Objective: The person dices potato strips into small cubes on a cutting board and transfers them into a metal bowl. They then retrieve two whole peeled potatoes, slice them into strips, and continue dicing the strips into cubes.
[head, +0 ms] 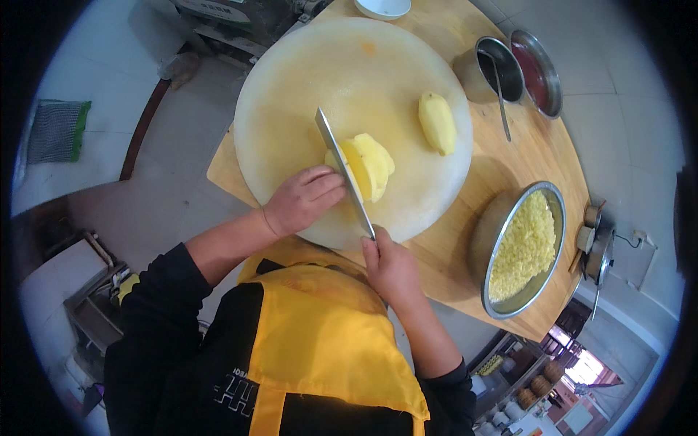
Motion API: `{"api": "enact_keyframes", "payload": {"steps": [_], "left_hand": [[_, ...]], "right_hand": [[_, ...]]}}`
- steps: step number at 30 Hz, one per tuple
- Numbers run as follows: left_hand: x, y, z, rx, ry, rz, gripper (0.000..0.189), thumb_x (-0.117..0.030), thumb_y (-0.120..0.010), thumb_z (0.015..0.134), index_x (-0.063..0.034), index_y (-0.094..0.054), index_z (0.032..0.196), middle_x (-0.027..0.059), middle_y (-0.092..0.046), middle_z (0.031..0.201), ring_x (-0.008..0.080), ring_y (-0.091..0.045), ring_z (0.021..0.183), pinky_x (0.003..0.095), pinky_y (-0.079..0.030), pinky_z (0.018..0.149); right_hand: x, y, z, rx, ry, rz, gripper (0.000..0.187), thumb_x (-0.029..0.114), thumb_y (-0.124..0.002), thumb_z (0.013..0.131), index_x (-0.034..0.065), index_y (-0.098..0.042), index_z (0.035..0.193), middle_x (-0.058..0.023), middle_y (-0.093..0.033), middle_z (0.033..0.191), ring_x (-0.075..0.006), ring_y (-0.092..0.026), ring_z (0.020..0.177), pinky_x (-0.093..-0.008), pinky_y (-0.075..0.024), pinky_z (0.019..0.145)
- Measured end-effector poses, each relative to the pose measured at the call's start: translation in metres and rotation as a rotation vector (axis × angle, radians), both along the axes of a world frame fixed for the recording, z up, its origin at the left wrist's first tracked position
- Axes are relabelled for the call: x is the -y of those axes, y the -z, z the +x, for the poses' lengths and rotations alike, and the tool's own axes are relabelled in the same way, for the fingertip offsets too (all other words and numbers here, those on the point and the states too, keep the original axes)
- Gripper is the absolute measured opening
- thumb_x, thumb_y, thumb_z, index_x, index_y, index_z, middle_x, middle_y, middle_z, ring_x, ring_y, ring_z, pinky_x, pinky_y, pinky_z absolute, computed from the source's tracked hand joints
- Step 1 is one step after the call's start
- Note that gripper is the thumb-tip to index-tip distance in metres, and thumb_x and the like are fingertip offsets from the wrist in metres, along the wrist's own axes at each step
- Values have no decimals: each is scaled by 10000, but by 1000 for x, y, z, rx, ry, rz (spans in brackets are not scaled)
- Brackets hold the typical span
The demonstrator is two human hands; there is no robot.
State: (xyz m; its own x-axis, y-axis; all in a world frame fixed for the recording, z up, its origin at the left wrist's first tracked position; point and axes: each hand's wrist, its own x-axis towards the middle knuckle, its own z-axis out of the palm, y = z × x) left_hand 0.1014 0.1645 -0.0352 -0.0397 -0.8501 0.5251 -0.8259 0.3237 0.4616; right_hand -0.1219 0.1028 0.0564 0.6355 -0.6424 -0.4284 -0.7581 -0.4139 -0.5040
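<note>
A wide knife with a metal blade is held by its handle in my right hand, near the board's lower edge. The blade stands on edge at the left side of a sliced peeled potato, whose slices lean together. My left hand has its bent fingertips against the blade's left side and on the uncut part of the potato, which they partly hide. Both rest on a round, pale cutting board. A whole peeled potato lies at the board's right.
A metal bowl of finely chopped yellow food stands right of the board on the wooden table. At the upper right are a metal pot with a ladle and a metal bowl of red liquid. A white bowl sits beyond the board.
</note>
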Motion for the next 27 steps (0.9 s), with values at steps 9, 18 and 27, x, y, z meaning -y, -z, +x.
{"api": "enact_keyframes", "payload": {"steps": [9, 18, 27], "left_hand": [[-3, -7, -2, 55, -37, -38, 197, -74, -679, 802, -26, -691, 992, 97, -655, 1076, 291, -635, 1021, 373, -558, 864], [-3, -8, 2, 64, -15, -52, 213, -79, -648, 775, -9, -691, 972, 98, -672, 1084, 270, -645, 990, 363, -565, 834], [-2, -6, 3, 51, -2, -51, 205, -78, -653, 793, -12, -700, 981, 89, -674, 1091, 266, -648, 973, 363, -565, 823]], "right_hand": [[-3, -51, -18, 19, 10, -1, 281, 316, -589, 1008, 86, -616, 1167, -207, -671, 761, -421, -660, 689, -521, -506, 603], [-16, -73, -27, -6, 9, -19, 192, 225, -628, 991, 49, -623, 1070, -182, -654, 730, -412, -649, 669, -470, -494, 578], [-14, -70, -27, -83, -18, -15, 228, 250, -605, 1007, 40, -617, 1093, -188, -653, 716, -421, -648, 668, -484, -502, 589]]}}
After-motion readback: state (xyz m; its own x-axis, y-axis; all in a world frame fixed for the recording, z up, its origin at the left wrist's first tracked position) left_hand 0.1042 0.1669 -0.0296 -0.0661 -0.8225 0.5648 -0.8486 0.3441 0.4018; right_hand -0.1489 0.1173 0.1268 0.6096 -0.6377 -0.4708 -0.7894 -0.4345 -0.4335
